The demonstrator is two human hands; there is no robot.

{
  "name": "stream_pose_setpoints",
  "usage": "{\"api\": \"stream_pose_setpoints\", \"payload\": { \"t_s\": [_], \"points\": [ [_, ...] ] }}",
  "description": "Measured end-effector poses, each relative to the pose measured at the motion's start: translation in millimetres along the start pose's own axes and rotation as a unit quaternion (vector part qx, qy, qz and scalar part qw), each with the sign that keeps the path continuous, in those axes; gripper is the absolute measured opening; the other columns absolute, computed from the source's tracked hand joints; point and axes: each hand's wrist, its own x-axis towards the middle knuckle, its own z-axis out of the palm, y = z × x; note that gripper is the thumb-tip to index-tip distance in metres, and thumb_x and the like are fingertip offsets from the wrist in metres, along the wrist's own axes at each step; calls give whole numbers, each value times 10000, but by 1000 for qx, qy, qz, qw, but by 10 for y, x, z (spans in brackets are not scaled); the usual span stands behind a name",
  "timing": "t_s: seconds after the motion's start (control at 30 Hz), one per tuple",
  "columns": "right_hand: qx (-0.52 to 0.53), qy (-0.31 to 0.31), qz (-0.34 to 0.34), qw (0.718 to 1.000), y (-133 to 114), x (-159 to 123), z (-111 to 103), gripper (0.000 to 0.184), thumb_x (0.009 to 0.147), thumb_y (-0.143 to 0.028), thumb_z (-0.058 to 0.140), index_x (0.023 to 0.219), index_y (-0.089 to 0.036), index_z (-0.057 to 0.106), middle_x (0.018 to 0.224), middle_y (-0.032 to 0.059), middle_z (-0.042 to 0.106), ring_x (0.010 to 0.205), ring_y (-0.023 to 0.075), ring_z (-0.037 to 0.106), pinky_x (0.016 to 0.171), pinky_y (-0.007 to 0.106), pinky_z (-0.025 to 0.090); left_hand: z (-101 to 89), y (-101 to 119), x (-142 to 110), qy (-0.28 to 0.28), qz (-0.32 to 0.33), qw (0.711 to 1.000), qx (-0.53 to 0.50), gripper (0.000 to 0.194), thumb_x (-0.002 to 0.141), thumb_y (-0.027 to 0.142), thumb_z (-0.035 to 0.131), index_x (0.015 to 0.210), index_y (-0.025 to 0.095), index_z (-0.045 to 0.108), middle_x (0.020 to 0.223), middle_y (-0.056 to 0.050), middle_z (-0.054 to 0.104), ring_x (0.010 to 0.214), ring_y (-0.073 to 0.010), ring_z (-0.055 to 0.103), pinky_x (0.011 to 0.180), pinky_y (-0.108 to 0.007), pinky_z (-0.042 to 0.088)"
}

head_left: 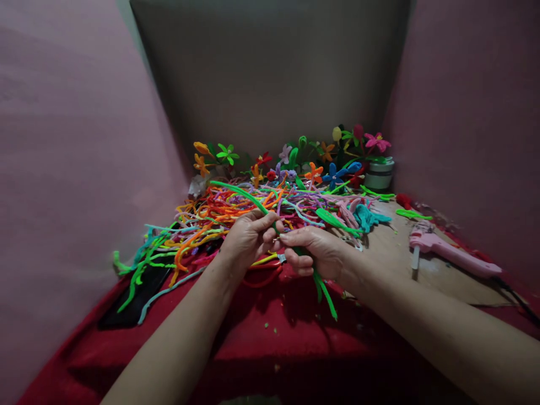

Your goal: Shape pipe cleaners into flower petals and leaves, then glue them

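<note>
Head view: left hand [252,235] and right hand [314,252] pinch bright green fuzzy stems [248,194] above the red cloth-covered tabletop [270,326].

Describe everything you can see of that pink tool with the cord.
The pink tool looks like a glue gun, in smooth, plastic-looking pink. It lies on the brown board, off to the right of the right hand. Its long handle slants toward the near right, where a black cord leaves the end. The bulkier head has dull, smudged-looking patches, and a short pale bar juts from it toward the near side. Neither hand touches it. Whether it is switched on, I can't tell.
</note>
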Motion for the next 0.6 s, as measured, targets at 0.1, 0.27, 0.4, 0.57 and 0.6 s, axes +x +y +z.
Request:
{"api": "stream_pose_setpoints", "payload": {
  "t_s": [0.1,0.27,0.4,0.57,0.6],
  "points": [
    [-1,19,2,1000,-29,-11,18,129,803,-211,419,791,-150,532,406,-68,414,319,42,229,363,172,221,-1,27,-1,-7,3,1000,-30,111,719,174,633,666,114,556,434,31,480,405,-74,462,453,-220,453],
    [-131,81,-71,986,-64,25,97,107,750,-177,441,647,-176,474,360,-93,311,310,46,149,343,200,124,-22,34,-4,5,16,999,-50,83,714,152,641,700,94,583,511,13,546,398,-40,434,503,-229,481],
    [-312,147,-157,925,-36,68,152,184,801,-219,409,670,-168,527,391,-88,302,345,53,225,380,199,181,2,28,7,40,41,995,-80,88,696,132,654,681,81,585,533,14,551,373,-1,396,492,-167,453],
    [-502,233,-292,780,77,91,148,231,848,-249,407,854,-159,620,626,-6,554,545,87,430,537,210,308,29,43,10,53,63,993,-90,95,679,121,666,674,76,583,542,-1,566,361,11,397,382,-93,329],
    [-529,250,-300,754,95,87,145,236,853,-251,407,870,-164,626,653,7,578,569,96,449,556,215,313,27,44,8,55,65,993,-86,96,677,124,668,677,79,584,550,-4,572,360,9,401,373,-92,320]
  ]
}}
